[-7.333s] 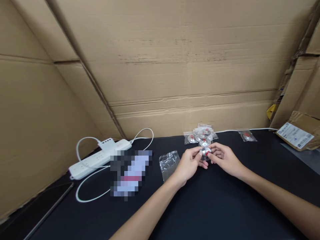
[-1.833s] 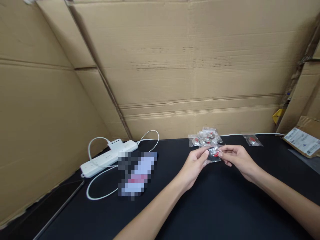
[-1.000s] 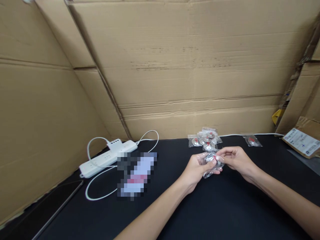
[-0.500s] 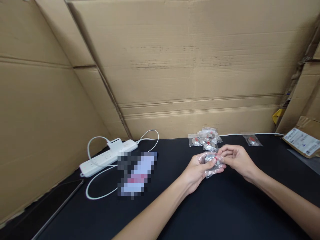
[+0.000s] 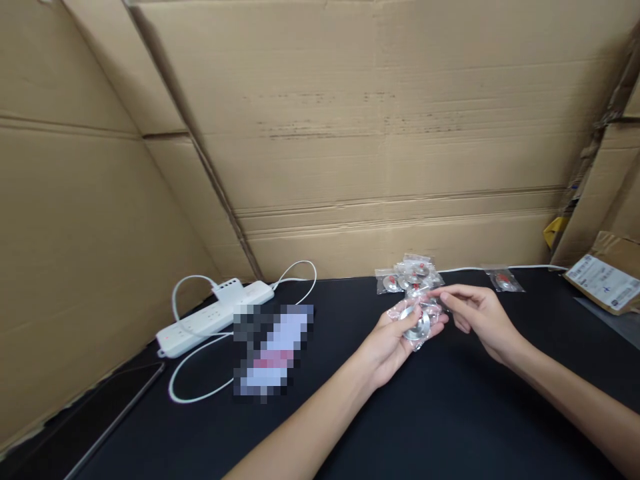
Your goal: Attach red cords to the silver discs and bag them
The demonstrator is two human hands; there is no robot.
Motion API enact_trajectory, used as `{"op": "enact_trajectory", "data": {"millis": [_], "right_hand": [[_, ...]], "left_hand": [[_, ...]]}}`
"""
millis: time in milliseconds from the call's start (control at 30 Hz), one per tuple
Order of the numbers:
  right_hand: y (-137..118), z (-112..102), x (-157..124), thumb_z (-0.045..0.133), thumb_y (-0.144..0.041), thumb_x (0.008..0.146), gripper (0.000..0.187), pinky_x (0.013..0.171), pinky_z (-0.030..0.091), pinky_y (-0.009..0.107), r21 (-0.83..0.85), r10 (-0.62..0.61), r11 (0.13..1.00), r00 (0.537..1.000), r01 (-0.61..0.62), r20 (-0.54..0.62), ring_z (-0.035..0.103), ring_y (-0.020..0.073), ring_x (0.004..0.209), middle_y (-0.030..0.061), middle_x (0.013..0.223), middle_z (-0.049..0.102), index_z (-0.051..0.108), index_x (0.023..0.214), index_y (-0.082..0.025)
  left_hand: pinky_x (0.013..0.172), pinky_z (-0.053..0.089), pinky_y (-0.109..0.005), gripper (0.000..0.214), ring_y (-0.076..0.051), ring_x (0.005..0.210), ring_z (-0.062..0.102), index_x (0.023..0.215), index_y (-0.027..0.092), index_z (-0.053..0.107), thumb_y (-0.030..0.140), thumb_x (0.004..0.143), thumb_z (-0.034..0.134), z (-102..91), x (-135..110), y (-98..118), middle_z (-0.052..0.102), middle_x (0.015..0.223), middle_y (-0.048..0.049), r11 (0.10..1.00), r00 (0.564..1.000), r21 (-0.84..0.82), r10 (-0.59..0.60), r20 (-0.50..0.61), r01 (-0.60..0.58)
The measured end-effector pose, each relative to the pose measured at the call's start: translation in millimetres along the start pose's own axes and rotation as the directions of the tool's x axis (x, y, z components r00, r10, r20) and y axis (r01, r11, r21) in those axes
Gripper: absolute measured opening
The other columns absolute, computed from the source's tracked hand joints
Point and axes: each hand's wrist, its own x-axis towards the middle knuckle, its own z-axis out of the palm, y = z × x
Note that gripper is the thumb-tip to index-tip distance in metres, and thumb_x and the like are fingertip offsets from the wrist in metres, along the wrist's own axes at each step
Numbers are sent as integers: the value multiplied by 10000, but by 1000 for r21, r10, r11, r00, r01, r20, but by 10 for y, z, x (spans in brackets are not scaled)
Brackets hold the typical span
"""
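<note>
My left hand [image 5: 393,339] holds a small clear plastic bag with a round silver disc [image 5: 418,323] in it, thumb pressed on top of the disc. My right hand [image 5: 477,317] hovers just right of the bag, fingers loosely curled and apart, holding nothing. Right behind the hands lies a pile of bagged silver discs with red marks [image 5: 410,277]. One more bagged disc [image 5: 504,280] lies alone to the right.
A black table [image 5: 450,413] is walled by brown cardboard [image 5: 380,133]. A white power strip [image 5: 213,313] with looping cable lies at left, a pixelated object [image 5: 273,350] beside it. A labelled cardboard parcel [image 5: 603,277] sits at far right.
The loose empty bag seen on the table earliest is gone from there; the disc now sits inside a bag in my left hand. My right hand has just let go and drawn slightly away.
</note>
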Motion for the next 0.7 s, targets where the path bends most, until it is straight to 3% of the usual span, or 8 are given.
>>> {"op": "enact_trajectory", "data": {"millis": [67,133,267,367,533,700], "right_hand": [[24,-26,24,703,-417,779,339,402,304,215,30,-51,998,991,55,-124,380,45,465,52,856,648,691,1015,-172],[43,-19,36,725,-426,754,395,412,339,210,61,-50,996,983,62,-177,435,54,512,55,973,615,641,1064,-195],[75,99,2,709,-460,758,389,476,417,233,71,85,994,996,-87,35,510,106,567,19,741,584,630,990,-158],[90,169,-31,676,-457,791,326,580,463,265,48,77,995,986,-85,146,555,134,629,24,691,594,648,897,-149],[91,72,4,653,-450,807,279,653,476,287,-95,-94,990,990,104,101,564,147,657,33,743,620,655,792,-172],[163,-3,47,625,-455,824,273,629,486,300,-211,-164,963,985,170,43,583,175,643,42,728,637,679,826,-187]], "left_hand": [[1027,451,-428,360,-278,1028,665,1164,88,595,174,826,685,-6,11,19,681,1110,-178,998,998,-1,58,-40,-58],[1033,444,-406,340,-261,1035,661,1132,95,612,162,810,697,-22,24,38,688,1104,-165,991,987,10,133,-90,-133],[999,449,-333,312,-224,1064,640,1084,127,642,194,790,720,-50,28,74,682,1135,-135,977,969,64,211,-131,-204],[914,479,-301,356,-206,1014,650,1113,155,646,256,782,732,-40,7,84,676,1152,-122,977,980,130,180,-83,-168],[900,479,-332,378,-224,975,666,1095,137,671,290,758,749,-27,-11,107,716,1046,-134,909,974,371,221,-42,-190],[838,519,-354,254,-234,858,689,887,129,734,344,751,738,-67,20,156,740,909,-122,750,907,595,412,-81,-288]]}}
